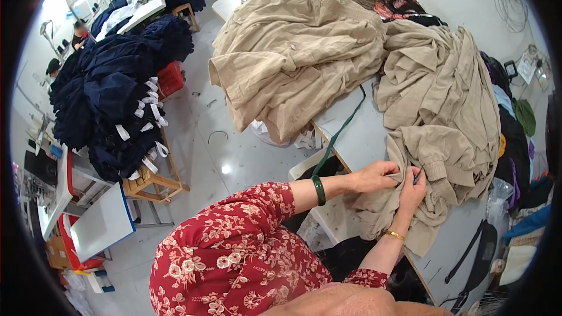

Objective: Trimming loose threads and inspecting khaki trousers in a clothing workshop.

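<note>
At the edge of a white table (351, 127), my left hand (378, 176) pinches a fold of a beige garment (439, 145). Close beside it my right hand (412, 186) holds a small thin tool with a blue part (416, 178), its dark tip pointing up by the cloth. The tool's exact kind cannot be told. The garment has a gathered elastic cuff or waistband and hangs partly over the table's near edge. A green cord (336, 138) runs from near my left wrist up onto the table.
Beige garments (298, 48) are heaped on the table's far part. A black strapped bag (476, 254) lies at the lower right. Dark blue garments (114, 74) with white tags pile up at the left, above a wooden stool (153, 182). People sit at sewing machines at the upper left.
</note>
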### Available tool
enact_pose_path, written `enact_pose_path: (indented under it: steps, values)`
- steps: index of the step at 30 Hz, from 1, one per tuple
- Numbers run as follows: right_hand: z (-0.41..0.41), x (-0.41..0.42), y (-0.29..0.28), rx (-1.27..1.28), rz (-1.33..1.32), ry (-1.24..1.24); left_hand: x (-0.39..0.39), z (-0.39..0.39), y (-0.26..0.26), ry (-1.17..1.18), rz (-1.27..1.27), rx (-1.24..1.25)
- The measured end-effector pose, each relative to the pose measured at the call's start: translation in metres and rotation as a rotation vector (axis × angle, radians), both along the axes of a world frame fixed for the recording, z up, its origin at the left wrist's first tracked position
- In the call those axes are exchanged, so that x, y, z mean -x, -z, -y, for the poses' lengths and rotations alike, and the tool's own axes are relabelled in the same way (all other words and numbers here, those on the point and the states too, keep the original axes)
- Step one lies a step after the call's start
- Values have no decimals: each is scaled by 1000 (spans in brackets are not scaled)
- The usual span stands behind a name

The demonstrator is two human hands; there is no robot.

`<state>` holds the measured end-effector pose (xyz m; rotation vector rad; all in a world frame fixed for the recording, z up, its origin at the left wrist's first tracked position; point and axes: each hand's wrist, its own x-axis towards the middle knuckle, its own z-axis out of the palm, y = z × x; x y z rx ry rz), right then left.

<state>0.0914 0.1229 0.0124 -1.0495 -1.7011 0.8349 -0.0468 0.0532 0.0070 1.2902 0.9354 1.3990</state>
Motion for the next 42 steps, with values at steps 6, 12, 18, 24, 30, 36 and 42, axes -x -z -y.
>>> enact_pose_path:
  steps: [6,12,18,24,30,36,42]
  values:
    - [-3,0,2,34,-58,-16,6,-1,0,67,-45,69]
    - [-3,-2,5,33,-92,-33,4,1,-2,71,-33,87]
    - [-3,-1,5,58,-94,-22,1,-1,1,1,16,25]
    - [-5,-1,5,41,-99,-31,1,0,1,-26,0,11]
    - [-4,-9,2,73,-87,-2,-3,2,1,-6,9,20]
    - [34,-10,-19,281,-506,4,-1,-11,22,-180,-75,115]
    - [135,-64,2,336,-485,156,6,14,-2,-400,-177,41]
